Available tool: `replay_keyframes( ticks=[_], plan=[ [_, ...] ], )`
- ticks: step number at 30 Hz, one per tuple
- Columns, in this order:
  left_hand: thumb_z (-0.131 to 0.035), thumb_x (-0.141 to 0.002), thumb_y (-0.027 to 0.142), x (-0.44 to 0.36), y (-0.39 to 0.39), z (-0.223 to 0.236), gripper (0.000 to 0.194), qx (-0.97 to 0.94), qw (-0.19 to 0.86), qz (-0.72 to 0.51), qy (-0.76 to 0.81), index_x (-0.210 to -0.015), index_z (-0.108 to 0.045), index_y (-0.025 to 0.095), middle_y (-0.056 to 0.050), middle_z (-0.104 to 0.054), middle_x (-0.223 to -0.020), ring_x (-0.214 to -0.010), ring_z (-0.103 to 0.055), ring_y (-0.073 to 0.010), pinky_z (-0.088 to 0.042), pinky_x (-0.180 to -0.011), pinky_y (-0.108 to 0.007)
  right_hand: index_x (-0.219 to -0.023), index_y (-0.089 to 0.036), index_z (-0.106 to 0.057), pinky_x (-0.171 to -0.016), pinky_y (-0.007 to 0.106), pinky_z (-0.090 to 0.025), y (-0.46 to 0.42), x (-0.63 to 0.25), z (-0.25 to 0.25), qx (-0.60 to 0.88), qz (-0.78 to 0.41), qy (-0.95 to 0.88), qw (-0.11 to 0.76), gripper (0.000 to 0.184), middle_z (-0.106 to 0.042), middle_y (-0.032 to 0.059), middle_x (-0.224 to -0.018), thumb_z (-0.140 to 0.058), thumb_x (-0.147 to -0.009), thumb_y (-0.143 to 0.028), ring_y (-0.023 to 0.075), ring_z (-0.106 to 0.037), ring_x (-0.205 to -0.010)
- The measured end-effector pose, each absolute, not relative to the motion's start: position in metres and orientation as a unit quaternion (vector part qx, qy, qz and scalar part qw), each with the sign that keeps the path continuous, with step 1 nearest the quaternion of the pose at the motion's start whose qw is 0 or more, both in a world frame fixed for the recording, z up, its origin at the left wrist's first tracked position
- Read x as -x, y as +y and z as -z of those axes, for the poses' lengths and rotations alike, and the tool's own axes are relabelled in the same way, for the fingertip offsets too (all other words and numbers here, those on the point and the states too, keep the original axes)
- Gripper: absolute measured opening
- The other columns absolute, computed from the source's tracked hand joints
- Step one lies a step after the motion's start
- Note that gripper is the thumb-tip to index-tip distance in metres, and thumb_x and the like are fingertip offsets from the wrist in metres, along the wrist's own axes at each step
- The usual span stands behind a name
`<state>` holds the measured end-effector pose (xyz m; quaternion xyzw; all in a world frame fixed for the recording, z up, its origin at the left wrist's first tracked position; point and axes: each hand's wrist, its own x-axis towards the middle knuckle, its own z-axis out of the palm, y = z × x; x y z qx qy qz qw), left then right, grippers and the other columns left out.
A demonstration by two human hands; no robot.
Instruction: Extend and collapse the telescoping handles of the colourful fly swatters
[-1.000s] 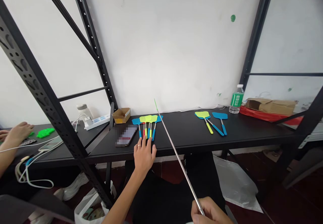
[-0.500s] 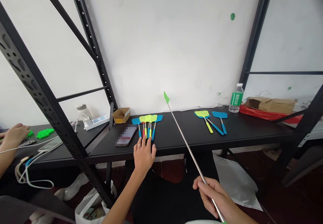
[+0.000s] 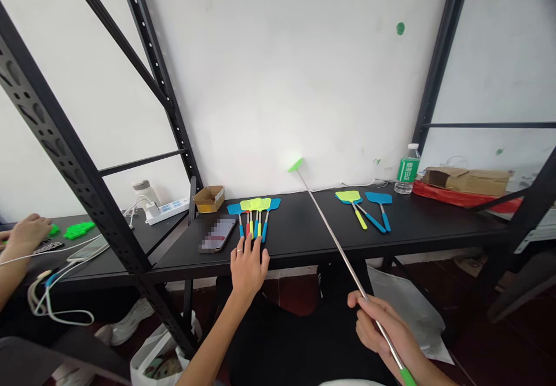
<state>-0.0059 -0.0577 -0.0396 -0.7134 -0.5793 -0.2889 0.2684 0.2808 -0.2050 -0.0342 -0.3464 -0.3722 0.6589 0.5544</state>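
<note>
My right hand (image 3: 388, 328) is wrapped round the metal rod of a green telescopic fly swatter (image 3: 326, 225). Its rod is drawn out long and slants up across the table, the green head in front of the wall and part of the green handle showing below my hand. My left hand (image 3: 247, 269) lies with fingers stretched out at the table's front edge. Its fingertips are by the handle ends of a row of blue, yellow and red-handled fly swatters (image 3: 256, 205). Farther right lie a yellow fly swatter (image 3: 348, 196) over a blue one, and another blue fly swatter (image 3: 379, 199).
On the black table (image 3: 304, 244) are a phone (image 3: 218, 234), a small cardboard box (image 3: 209, 199) and a water bottle (image 3: 407, 170). A torn carton (image 3: 467, 179) rests on red plastic at right. Past the black metal post (image 3: 82, 160), another person's hand (image 3: 29, 236) is near green pieces.
My right hand has moved right and slightly back with the green fly swatter. Its head has turned from near upright to a flatter slant and shifted right. My left hand stays put.
</note>
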Motion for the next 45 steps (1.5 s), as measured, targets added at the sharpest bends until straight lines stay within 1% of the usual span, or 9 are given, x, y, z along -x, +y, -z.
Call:
replay_keyframes(
  ticks=[10,18,22,26,29,32,37,45],
  plan=[
    [-0.039,-0.099,0.035,0.005,-0.057,0.041,0.043,0.710,0.272,0.289,-0.582,-0.131,-0.062,0.019,-0.015,-0.057,-0.142,-0.135,-0.046,-0.0367,-0.040,-0.100,-0.049,-0.085,-0.016,-0.059,-0.047,0.027,-0.014,-0.211,-0.281,0.034,0.352,-0.684,-0.300,0.565,0.029,-0.026,-0.0117,-0.035,-0.068,-0.083,-0.043,0.0054,-0.014,-0.039],
    [-0.038,-0.099,0.035,0.006,-0.057,0.040,0.044,0.713,0.267,0.287,-0.581,-0.131,-0.062,0.019,-0.014,-0.057,-0.142,-0.135,-0.046,-0.0370,-0.041,-0.099,-0.048,-0.089,-0.018,-0.061,-0.047,0.026,-0.019,-0.217,-0.284,0.025,0.362,-0.695,-0.258,0.565,0.027,-0.024,-0.0115,-0.037,-0.069,-0.082,-0.042,0.0064,-0.012,-0.041],
    [-0.039,-0.098,0.034,0.006,-0.057,0.040,0.043,0.711,0.272,0.287,-0.582,-0.132,-0.062,0.019,-0.015,-0.057,-0.142,-0.133,-0.047,-0.0365,-0.041,-0.099,-0.049,-0.091,-0.019,-0.061,-0.045,0.025,-0.020,-0.218,-0.285,0.025,0.353,-0.704,-0.224,0.573,0.023,-0.018,-0.0123,-0.039,-0.069,-0.081,-0.038,0.0063,-0.011,-0.040],
    [-0.039,-0.099,0.035,0.006,-0.057,0.040,0.044,0.714,0.272,0.286,-0.579,-0.131,-0.062,0.019,-0.015,-0.056,-0.143,-0.133,-0.047,-0.0360,-0.041,-0.100,-0.049,-0.097,-0.019,-0.062,-0.044,0.024,-0.022,-0.215,-0.290,0.025,0.328,-0.724,-0.166,0.584,0.024,-0.015,-0.0127,-0.042,-0.071,-0.081,-0.033,0.0063,-0.010,-0.041],
    [-0.038,-0.099,0.035,0.007,-0.057,0.040,0.044,0.713,0.270,0.286,-0.580,-0.131,-0.062,0.018,-0.015,-0.056,-0.143,-0.133,-0.047,-0.0361,-0.040,-0.100,-0.049,-0.100,-0.017,-0.063,-0.042,0.024,-0.021,-0.211,-0.294,0.022,0.318,-0.727,-0.133,0.594,0.024,-0.013,-0.0129,-0.042,-0.071,-0.080,-0.027,0.0062,-0.008,-0.041],
    [-0.038,-0.099,0.035,0.006,-0.057,0.040,0.044,0.714,0.267,0.287,-0.580,-0.132,-0.062,0.019,-0.014,-0.057,-0.142,-0.134,-0.046,-0.0363,-0.041,-0.100,-0.048,-0.102,-0.016,-0.064,-0.042,0.024,-0.021,-0.205,-0.296,0.017,0.311,-0.728,-0.130,0.597,0.024,-0.014,-0.0129,-0.043,-0.071,-0.081,-0.025,0.0061,-0.007,-0.042],
    [-0.040,-0.099,0.034,0.006,-0.058,0.040,0.043,0.710,0.271,0.289,-0.582,-0.131,-0.063,0.019,-0.015,-0.057,-0.141,-0.135,-0.045,-0.0369,-0.040,-0.101,-0.048,-0.102,-0.015,-0.064,-0.043,0.023,-0.025,-0.189,-0.293,0.013,0.302,-0.724,-0.160,0.600,0.020,-0.018,-0.0124,-0.044,-0.069,-0.085,-0.025,0.0067,-0.010,-0.043],
    [-0.041,-0.099,0.033,0.006,-0.059,0.039,0.042,0.712,0.263,0.291,-0.582,-0.131,-0.063,0.019,-0.015,-0.058,-0.141,-0.135,-0.046,-0.0370,-0.041,-0.102,-0.049,-0.095,-0.014,-0.064,-0.041,0.022,-0.024,-0.162,-0.274,0.000,0.273,-0.736,-0.171,0.596,0.011,-0.022,-0.0124,-0.041,-0.064,-0.088,-0.021,0.0061,-0.011,-0.040]
  ],
)
